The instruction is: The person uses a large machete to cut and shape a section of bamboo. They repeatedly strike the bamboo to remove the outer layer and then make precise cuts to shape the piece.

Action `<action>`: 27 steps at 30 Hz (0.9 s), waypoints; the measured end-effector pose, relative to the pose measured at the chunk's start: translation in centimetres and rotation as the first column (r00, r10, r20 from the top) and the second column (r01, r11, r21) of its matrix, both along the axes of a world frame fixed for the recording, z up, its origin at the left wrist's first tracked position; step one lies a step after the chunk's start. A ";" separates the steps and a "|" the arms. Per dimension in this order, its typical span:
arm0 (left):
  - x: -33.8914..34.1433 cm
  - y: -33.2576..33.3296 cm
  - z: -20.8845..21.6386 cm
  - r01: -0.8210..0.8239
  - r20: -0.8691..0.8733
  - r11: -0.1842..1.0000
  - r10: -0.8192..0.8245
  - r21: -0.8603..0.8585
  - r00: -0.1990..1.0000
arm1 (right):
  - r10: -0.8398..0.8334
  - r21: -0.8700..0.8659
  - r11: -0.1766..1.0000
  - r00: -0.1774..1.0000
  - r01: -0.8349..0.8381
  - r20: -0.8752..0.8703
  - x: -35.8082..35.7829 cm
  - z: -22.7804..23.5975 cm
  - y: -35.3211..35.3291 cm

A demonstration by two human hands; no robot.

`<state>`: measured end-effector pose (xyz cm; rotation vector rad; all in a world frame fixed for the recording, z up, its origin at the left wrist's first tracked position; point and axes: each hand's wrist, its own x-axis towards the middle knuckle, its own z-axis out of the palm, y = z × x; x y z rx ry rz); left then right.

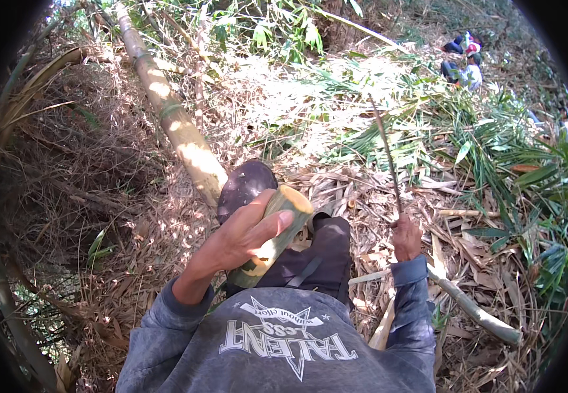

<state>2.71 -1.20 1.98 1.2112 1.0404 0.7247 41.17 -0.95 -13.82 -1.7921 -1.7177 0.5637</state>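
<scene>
- The left hand (241,236) is wrapped right around a short cut bamboo section (272,237), fingers curled over the top of it and the thumb lying along its side, a full closed grasp.
- That bamboo section sits in front of the person's chest, tilted, its pale cut end pointing up and away toward the dark shoe (243,187), its lower end down against the dark trousers (316,259).
- Over on the other side, the right hand (406,239) is closed in a fist on a thin stick (386,154), gripping it at its bottom end.
- The stick rises from that fist almost upright, leaning slightly to the left, its tip up over the sunlit leaf litter.
- The two hands are well apart, the trousered leg lying between them.
- Both grey sleeves (409,298) come in from the lower edge, and the grey printed sweatshirt (277,347) fills the bottom of the view.
- A long bamboo pole (179,128) lies on the ground, running from the top left down to just beside the shoe.
- Another slim green stem (470,308) lies on the ground just below and right of the right forearm.
- Dry leaves and husks (336,190) cover the ground all round, with fresh green bamboo leaves (493,170) heaped to the right.
- Far off at the top right, another person (465,62) is crouched low among the foliage, too small to tell more.
</scene>
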 end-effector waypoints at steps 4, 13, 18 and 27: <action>0.2 0.7 -0.9 0.096 -0.153 0.995 -0.092 0.017 0.984 | 0.277 0.242 0.934 0.961 -0.262 -0.027 -6.1 6.0 -0.5; -1.1 -1.2 -3.8 0.042 0.235 0.997 -0.057 0.069 0.970 | 0.500 0.363 0.757 0.839 -0.544 0.214 -11.5 12.5 0.5; -1.3 -0.9 -4.0 0.104 0.169 0.968 -0.145 0.230 0.975 | 0.517 0.338 0.748 0.821 -0.571 0.244 -11.8 12.5 0.4; -2.1 -1.9 -4.0 -0.017 0.174 0.995 0.000 0.100 0.985 | 0.596 0.298 0.718 0.777 -0.629 0.204 -11.7 11.4 1.9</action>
